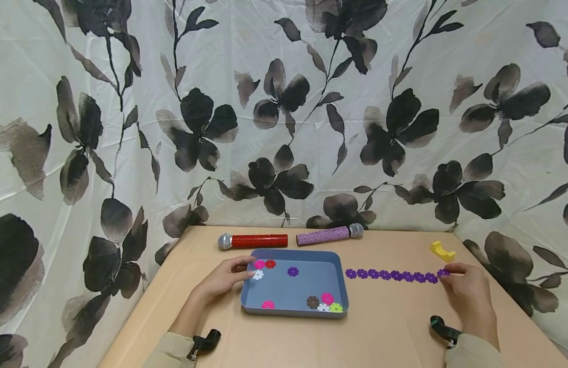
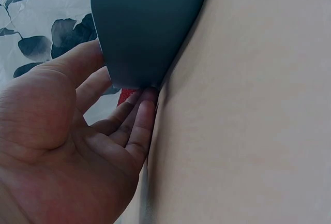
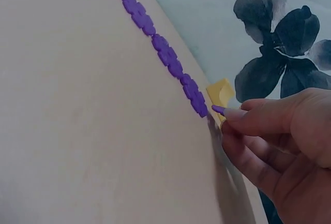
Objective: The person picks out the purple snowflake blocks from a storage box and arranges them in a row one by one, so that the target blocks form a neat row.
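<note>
Between the thumb and fingertips of my right hand (image 1: 470,291) is a purple flower-shaped disc (image 3: 218,109), held at the right end of a row of purple flower discs (image 1: 396,275). The row runs across the table to the right of a blue-grey tray (image 1: 293,309). At the tray's left side, my left hand (image 1: 221,280) grips the rim; its fingers meet the tray wall (image 2: 145,32) in the left wrist view. Inside the tray lie several flower discs: a purple one (image 1: 292,272) near the middle, and pink, red, white, brown and yellow-green ones around it.
Behind the tray lie a red microphone (image 1: 259,241) and a glittery purple microphone (image 1: 323,235). A yellow curved piece (image 1: 442,251) sits just behind my right hand. Floral cloth (image 1: 284,128) hangs along the back edge of the light wooden table (image 1: 380,332).
</note>
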Demonstrator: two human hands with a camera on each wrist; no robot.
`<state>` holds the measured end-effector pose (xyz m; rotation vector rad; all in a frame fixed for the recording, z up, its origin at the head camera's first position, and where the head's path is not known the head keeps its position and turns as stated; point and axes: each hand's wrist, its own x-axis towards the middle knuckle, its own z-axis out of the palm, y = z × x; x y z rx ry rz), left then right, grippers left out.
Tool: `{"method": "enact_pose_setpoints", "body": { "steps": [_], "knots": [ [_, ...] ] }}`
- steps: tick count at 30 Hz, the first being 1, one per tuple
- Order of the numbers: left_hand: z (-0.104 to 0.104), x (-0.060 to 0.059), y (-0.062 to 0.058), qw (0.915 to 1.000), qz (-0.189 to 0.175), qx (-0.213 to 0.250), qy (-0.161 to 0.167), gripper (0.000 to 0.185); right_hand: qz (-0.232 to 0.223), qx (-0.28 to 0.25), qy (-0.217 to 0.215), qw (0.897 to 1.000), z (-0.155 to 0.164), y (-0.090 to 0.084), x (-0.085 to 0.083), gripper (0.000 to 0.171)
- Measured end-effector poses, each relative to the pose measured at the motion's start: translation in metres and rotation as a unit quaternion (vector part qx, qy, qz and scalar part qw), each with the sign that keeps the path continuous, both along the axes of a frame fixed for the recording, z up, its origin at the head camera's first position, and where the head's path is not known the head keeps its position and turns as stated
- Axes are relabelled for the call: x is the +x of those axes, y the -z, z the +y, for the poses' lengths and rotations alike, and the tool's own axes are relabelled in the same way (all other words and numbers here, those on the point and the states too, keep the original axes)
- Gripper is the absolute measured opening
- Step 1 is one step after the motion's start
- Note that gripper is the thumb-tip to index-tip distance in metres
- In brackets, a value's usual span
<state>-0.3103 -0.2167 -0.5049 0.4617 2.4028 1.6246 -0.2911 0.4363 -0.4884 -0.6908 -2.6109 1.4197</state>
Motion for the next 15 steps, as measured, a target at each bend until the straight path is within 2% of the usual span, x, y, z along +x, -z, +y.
{"method": "enact_pose_setpoints", "body": {
  "steps": [7, 11, 13, 15],
  "knots": [
    [0.001, -0.001, 0.000, 1.0000, 0.002, 0.000, -0.003, 0.054, -0.004, 0.044, -0.008, 0.999, 0.001, 0.003, -0.001, 0.041],
    [0.002, 0.000, 0.000, 1.0000, 0.000, 0.002, -0.002, 0.054, -0.002, 0.071, -0.005, 0.997, 0.000, -0.002, 0.003, 0.043],
    [0.002, 0.000, 0.000, 1.0000, -0.001, 0.003, -0.001, 0.054, 0.011, 0.081, 0.000, 0.997, -0.002, -0.007, 0.004, 0.045],
    [0.001, 0.000, 0.000, 1.0000, -0.002, 0.003, -0.001, 0.054, 0.043, 0.095, 0.001, 0.995, -0.006, -0.013, 0.003, 0.044]
  ]
}}
